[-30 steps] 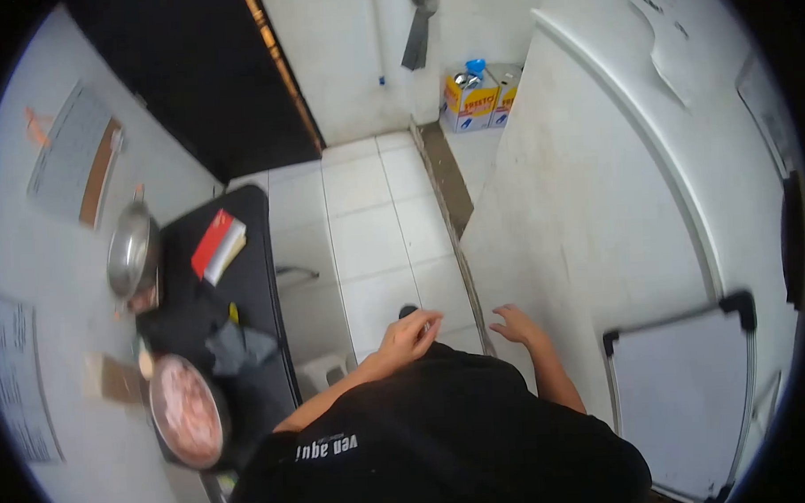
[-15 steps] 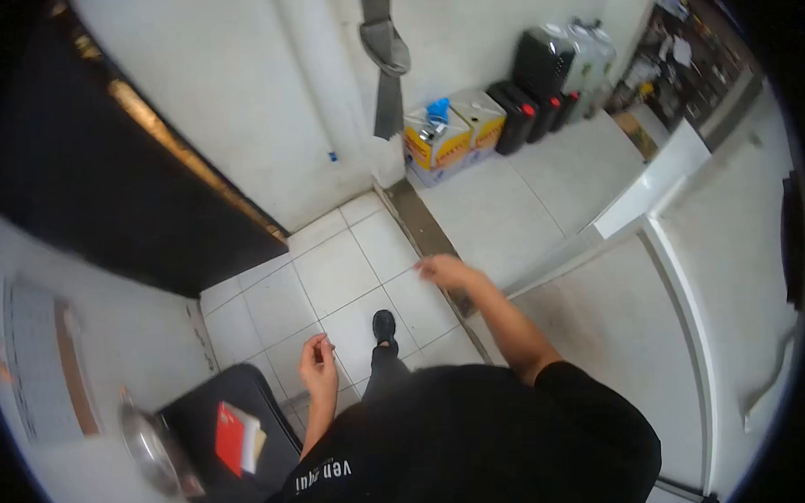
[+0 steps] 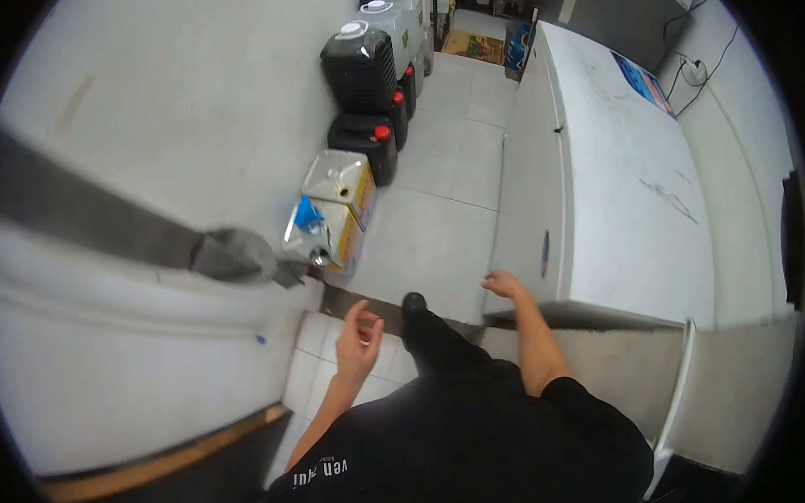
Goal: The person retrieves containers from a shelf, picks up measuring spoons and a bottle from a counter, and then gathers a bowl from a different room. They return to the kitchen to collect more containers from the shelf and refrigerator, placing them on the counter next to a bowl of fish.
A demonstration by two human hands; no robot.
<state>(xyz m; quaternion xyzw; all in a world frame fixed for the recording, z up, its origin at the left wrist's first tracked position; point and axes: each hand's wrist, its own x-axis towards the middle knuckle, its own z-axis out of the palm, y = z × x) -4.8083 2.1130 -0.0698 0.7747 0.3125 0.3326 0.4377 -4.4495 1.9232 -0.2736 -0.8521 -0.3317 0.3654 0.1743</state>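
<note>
My left hand (image 3: 359, 340) hangs in the air above the floor tiles, its fingers loosely bent and apart, with nothing in it. Nearest to it are two metal tins (image 3: 338, 234) on the floor by the wall, the closer one with a crumpled blue piece (image 3: 308, 216) on top. On the other side, my right hand (image 3: 503, 284) is held out beside the white chest (image 3: 631, 181), apart from it. Its fingers are loosely bent and no object shows in them. Below, one black shoe (image 3: 413, 306) is at the floor sill.
Black jerrycans (image 3: 363, 142) with red caps line the left wall, with larger containers (image 3: 386, 26) behind. A knotted grey cloth strip (image 3: 234, 255) hangs at the left. Between chest and containers runs a tiled passage (image 3: 435, 170). A flat cardboard piece (image 3: 473, 47) lies farther on.
My view has swung right and I have stepped forward towards the passage. The dark door and the seat with the red item have left the view. The chest's top now shows.
</note>
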